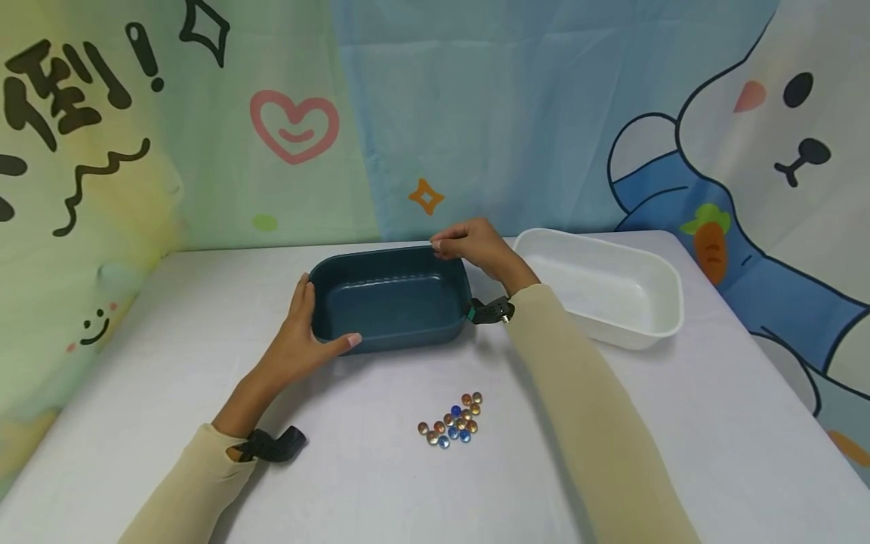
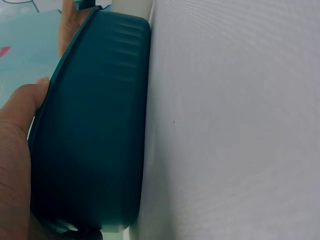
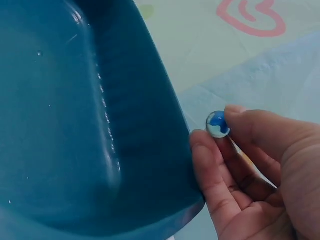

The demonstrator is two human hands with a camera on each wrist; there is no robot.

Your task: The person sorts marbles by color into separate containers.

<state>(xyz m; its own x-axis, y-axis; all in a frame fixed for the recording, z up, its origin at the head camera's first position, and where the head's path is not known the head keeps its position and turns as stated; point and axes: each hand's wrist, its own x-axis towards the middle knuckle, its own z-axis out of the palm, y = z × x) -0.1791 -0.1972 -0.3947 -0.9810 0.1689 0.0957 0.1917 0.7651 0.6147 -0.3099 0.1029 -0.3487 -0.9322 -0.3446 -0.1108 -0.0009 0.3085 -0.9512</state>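
A dark teal rectangular basin [image 1: 390, 344] sits on the white table. My left hand [image 1: 295, 351] grips its left end, thumb along the front rim and fingers at the left side. At the back right corner of the basin is my right hand [image 1: 481, 245]. In the right wrist view, its thumb and fingers pinch a blue and white glass marble [image 3: 218, 124] just outside the rim, two fingers at the basin's edge. In front of the basin lies a loose cluster of blue and amber marbles [image 1: 453, 433].
To the right of the teal basin stands a white rectangular basin [image 1: 652, 321], behind my right forearm. A printed cloth backdrop [image 1: 469, 113] hangs along the table's far edge. Black straps with small devices sit on both wrists.
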